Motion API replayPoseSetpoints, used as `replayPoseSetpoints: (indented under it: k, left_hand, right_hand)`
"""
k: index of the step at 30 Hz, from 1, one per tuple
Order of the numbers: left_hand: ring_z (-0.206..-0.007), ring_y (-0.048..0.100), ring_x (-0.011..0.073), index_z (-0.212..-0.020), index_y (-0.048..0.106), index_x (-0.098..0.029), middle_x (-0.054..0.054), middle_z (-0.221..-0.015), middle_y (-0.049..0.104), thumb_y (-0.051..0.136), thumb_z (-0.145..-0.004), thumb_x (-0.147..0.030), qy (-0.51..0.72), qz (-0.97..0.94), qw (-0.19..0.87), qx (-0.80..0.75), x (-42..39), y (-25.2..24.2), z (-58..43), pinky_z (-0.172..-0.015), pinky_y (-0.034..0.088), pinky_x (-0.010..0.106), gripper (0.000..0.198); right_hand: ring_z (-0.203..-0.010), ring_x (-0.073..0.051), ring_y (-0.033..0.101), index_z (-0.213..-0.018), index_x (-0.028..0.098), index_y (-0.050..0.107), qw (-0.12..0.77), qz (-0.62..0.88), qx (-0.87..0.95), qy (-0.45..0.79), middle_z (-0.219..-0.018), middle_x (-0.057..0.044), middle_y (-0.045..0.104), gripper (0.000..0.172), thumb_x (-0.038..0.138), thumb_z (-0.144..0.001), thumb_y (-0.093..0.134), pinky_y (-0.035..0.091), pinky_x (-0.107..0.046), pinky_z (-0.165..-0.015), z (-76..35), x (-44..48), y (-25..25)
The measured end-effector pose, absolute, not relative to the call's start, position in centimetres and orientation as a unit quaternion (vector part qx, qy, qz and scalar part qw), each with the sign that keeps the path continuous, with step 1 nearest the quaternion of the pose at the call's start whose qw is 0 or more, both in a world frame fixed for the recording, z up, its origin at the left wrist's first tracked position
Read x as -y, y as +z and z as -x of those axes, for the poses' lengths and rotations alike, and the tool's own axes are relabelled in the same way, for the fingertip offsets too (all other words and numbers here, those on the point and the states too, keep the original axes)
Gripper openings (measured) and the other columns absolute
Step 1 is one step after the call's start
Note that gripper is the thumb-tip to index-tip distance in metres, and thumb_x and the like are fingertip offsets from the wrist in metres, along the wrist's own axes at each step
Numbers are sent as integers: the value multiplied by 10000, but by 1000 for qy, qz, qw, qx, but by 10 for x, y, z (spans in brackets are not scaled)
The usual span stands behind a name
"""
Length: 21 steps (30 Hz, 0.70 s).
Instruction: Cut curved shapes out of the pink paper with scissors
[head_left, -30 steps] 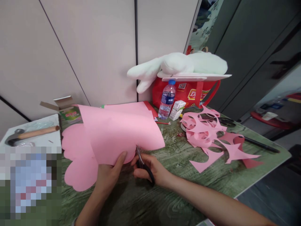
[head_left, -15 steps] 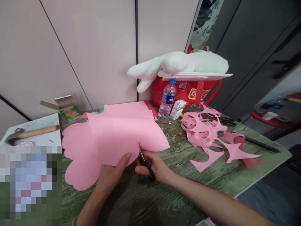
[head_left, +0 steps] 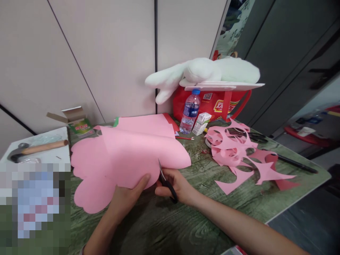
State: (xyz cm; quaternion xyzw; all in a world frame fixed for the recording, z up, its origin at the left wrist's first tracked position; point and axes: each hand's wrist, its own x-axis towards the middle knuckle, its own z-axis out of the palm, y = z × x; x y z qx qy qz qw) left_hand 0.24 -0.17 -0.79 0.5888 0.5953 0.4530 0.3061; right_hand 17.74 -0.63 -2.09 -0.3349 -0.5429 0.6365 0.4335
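A large sheet of pink paper (head_left: 127, 156) with a scalloped left edge is held up over the table. My left hand (head_left: 130, 194) grips its near edge, thumb on top and fingers hidden beneath. My right hand (head_left: 175, 186) is closed around the black handles of a pair of scissors (head_left: 167, 184). Their blades meet the paper at a cut, where a rounded edge shows on the left. To the right of the cut, a flap of the paper curls over and points right. More flat pink paper (head_left: 146, 122) lies behind it.
Pink paper scraps (head_left: 231, 145) are heaped on the right beside a black rod (head_left: 297, 163). Behind stand a water bottle (head_left: 190, 113), a small white carton (head_left: 202, 124) and a red bag (head_left: 212, 102) under a white plush thing (head_left: 212, 71). A hammer (head_left: 42, 148) lies on the left.
The scissors and my right hand have shifted slightly right, and the cut edge beside the blades looks a little longer and rounder. My left hand keeps its grip.
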Motion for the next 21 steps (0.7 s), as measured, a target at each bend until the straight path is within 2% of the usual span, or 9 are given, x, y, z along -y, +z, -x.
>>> replayPoseSetpoints:
  k: [3,11,16,21]
  left_hand:
    - [-966,663,333,-964,673,-168,139,-1004,731,662,-647,-544,414,-579,333,-618,2,-4,-3,-877,516,486,492]
    - [-992,657,326,-961,671,-176,125,-1018,733,672,-650,-496,421,-570,342,-617,4,4,-5,-901,507,476,446]
    - [-1030,640,344,-1011,661,-151,151,-1072,713,686,-628,-524,420,-582,344,-605,3,0,-1,-927,491,494,535]
    - [-1047,628,354,-1020,659,-154,152,-1083,708,692,-629,-523,416,-590,340,-602,2,-1,2,-942,472,518,539]
  right_hand:
    - [-560,-81,347,-678,157,495,433,339,546,632,-623,52,444,489,505,-547,814,255,-232,-521,-178,6,-21]
    - [-539,-71,306,-685,153,501,447,316,543,637,-594,65,396,452,488,-600,792,229,-227,-507,-176,6,-23]
    - [-542,-74,306,-695,148,522,460,306,533,641,-589,68,388,438,472,-597,799,230,-232,-515,-174,6,-25]
    - [-535,-72,293,-701,149,537,458,312,530,642,-580,71,376,439,485,-590,798,222,-233,-506,-173,7,-24]
